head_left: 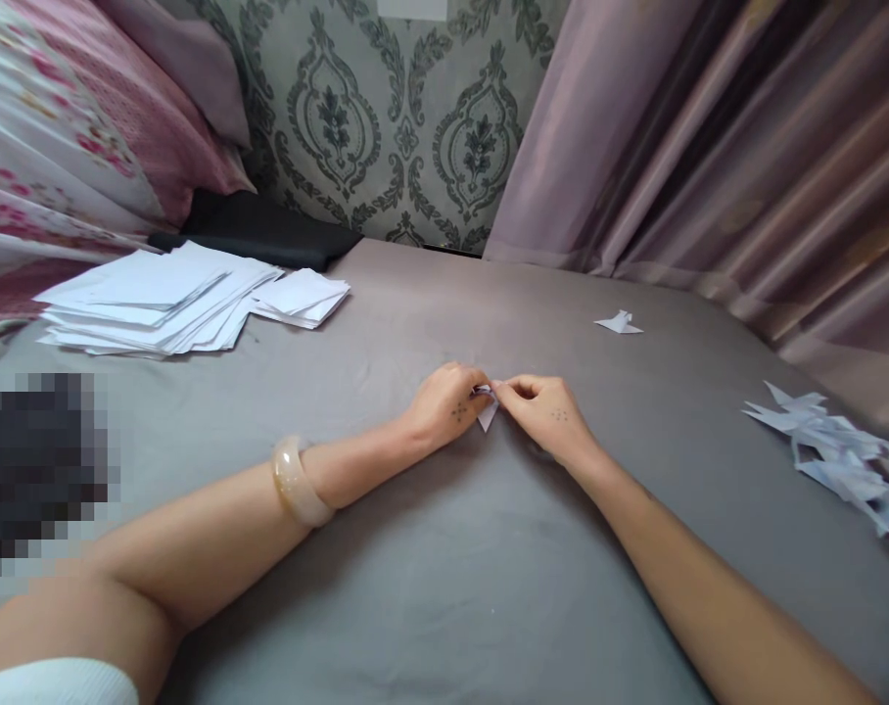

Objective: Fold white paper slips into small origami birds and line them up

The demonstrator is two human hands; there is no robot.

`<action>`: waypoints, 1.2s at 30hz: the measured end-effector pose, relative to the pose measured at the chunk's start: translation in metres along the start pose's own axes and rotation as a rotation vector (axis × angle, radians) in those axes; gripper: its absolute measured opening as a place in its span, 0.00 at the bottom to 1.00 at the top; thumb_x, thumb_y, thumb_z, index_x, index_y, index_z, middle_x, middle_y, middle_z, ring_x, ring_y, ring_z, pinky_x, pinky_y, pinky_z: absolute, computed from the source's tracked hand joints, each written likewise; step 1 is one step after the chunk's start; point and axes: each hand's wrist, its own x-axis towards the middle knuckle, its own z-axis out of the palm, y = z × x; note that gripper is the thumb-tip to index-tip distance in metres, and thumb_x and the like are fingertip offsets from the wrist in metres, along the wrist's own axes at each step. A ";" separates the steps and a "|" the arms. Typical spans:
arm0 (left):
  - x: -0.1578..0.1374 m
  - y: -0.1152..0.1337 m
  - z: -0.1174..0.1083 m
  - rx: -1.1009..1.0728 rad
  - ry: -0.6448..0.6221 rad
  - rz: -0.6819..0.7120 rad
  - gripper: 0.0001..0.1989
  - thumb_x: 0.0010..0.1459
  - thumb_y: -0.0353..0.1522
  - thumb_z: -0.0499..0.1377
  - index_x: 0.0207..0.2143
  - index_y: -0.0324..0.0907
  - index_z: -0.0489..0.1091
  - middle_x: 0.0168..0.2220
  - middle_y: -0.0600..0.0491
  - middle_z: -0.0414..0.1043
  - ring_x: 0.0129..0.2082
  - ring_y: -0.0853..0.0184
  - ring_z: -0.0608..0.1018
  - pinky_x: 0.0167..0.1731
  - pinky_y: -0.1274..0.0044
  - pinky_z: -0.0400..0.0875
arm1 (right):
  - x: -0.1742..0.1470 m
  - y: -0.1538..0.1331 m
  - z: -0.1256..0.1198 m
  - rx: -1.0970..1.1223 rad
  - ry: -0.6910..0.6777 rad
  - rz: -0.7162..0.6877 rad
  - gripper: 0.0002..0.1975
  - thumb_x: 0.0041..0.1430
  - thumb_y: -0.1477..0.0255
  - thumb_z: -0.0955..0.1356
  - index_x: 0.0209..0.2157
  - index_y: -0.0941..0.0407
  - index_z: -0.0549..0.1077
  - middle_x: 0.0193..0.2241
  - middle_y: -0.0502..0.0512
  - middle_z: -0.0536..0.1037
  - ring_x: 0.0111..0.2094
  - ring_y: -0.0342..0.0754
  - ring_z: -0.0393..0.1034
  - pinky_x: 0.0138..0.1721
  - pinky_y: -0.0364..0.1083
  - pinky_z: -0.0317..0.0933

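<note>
A small folded piece of white paper (pixel 488 415) is held between my two hands over the grey sheet. My left hand (pixel 448 403) pinches it from the left, fingers curled round its upper part. My right hand (pixel 551 409) grips the same paper near its top with thumb and fingertips. One pointed end hangs below the fingers; the rest of the folds are hidden. Beyond my right hand, a folded paper crane (pixel 621 323) sits on the sheet.
Far left lie a large stack of white paper (pixel 151 304) and a smaller stack (pixel 303 297), near a black item (pixel 268 227). A heap of folded paper cranes (pixel 845 455) rests at the right. Mauve curtains (pixel 679 127) and patterned wallpaper (pixel 407 117) border the grey surface (pixel 444 578).
</note>
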 end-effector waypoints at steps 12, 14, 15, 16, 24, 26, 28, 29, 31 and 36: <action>0.000 0.004 -0.004 -0.060 -0.023 -0.021 0.09 0.58 0.30 0.57 0.35 0.39 0.77 0.32 0.50 0.78 0.30 0.67 0.75 0.31 0.78 0.66 | 0.002 -0.002 -0.006 0.352 -0.171 0.348 0.09 0.50 0.69 0.68 0.22 0.58 0.69 0.14 0.43 0.59 0.15 0.34 0.50 0.14 0.37 0.39; 0.000 0.004 -0.005 -0.070 -0.018 -0.017 0.09 0.58 0.30 0.57 0.35 0.39 0.77 0.32 0.50 0.78 0.30 0.68 0.75 0.31 0.78 0.65 | 0.003 -0.001 -0.007 0.365 -0.169 0.369 0.08 0.50 0.69 0.69 0.23 0.58 0.70 0.14 0.43 0.59 0.15 0.34 0.50 0.13 0.36 0.39; -0.001 0.004 -0.005 -0.074 -0.016 -0.017 0.08 0.58 0.30 0.57 0.35 0.39 0.77 0.32 0.50 0.78 0.30 0.68 0.75 0.30 0.79 0.65 | 0.003 -0.001 -0.007 0.371 -0.167 0.380 0.08 0.50 0.69 0.69 0.24 0.58 0.70 0.15 0.43 0.61 0.14 0.33 0.50 0.13 0.36 0.38; -0.001 0.004 -0.005 -0.075 -0.016 -0.016 0.08 0.58 0.30 0.57 0.35 0.39 0.77 0.32 0.51 0.78 0.30 0.68 0.75 0.30 0.79 0.65 | 0.003 -0.001 -0.007 0.376 -0.166 0.388 0.07 0.50 0.70 0.69 0.24 0.58 0.70 0.17 0.44 0.63 0.14 0.33 0.51 0.13 0.36 0.38; -0.001 0.004 -0.004 -0.054 -0.015 0.023 0.09 0.58 0.30 0.57 0.36 0.41 0.77 0.31 0.52 0.78 0.31 0.67 0.75 0.33 0.78 0.65 | 0.004 -0.004 -0.009 0.353 -0.186 0.443 0.06 0.50 0.73 0.68 0.22 0.59 0.69 0.19 0.46 0.68 0.12 0.32 0.52 0.10 0.36 0.39; -0.001 0.003 -0.004 -0.064 -0.021 0.020 0.09 0.58 0.30 0.57 0.36 0.42 0.77 0.31 0.52 0.78 0.32 0.67 0.75 0.34 0.78 0.65 | 0.004 -0.005 -0.010 0.356 -0.181 0.453 0.07 0.50 0.74 0.68 0.21 0.58 0.68 0.18 0.46 0.68 0.12 0.32 0.52 0.10 0.36 0.39; -0.001 0.002 -0.003 -0.081 -0.022 0.014 0.09 0.58 0.30 0.57 0.35 0.43 0.77 0.31 0.52 0.78 0.31 0.67 0.75 0.33 0.78 0.65 | 0.004 -0.006 -0.009 0.362 -0.178 0.461 0.07 0.50 0.74 0.68 0.21 0.58 0.67 0.17 0.45 0.67 0.11 0.32 0.52 0.09 0.36 0.38; -0.001 0.002 -0.003 -0.090 -0.021 0.013 0.09 0.58 0.30 0.57 0.35 0.43 0.78 0.31 0.52 0.78 0.31 0.67 0.75 0.33 0.78 0.65 | 0.004 -0.006 -0.009 0.363 -0.174 0.464 0.07 0.50 0.75 0.68 0.21 0.58 0.67 0.17 0.45 0.67 0.11 0.32 0.52 0.09 0.36 0.38; -0.001 0.001 -0.002 -0.108 -0.017 0.014 0.09 0.58 0.29 0.57 0.35 0.43 0.78 0.31 0.53 0.78 0.31 0.68 0.75 0.32 0.79 0.65 | 0.003 -0.007 -0.009 0.361 -0.156 0.468 0.08 0.50 0.75 0.68 0.20 0.58 0.66 0.16 0.44 0.65 0.11 0.32 0.52 0.10 0.35 0.38; -0.001 0.000 -0.003 -0.135 -0.026 0.018 0.10 0.58 0.28 0.56 0.34 0.43 0.78 0.32 0.53 0.78 0.31 0.68 0.75 0.33 0.79 0.65 | 0.004 -0.004 -0.007 0.362 -0.139 0.479 0.08 0.49 0.74 0.69 0.20 0.58 0.67 0.14 0.44 0.64 0.11 0.32 0.50 0.10 0.36 0.37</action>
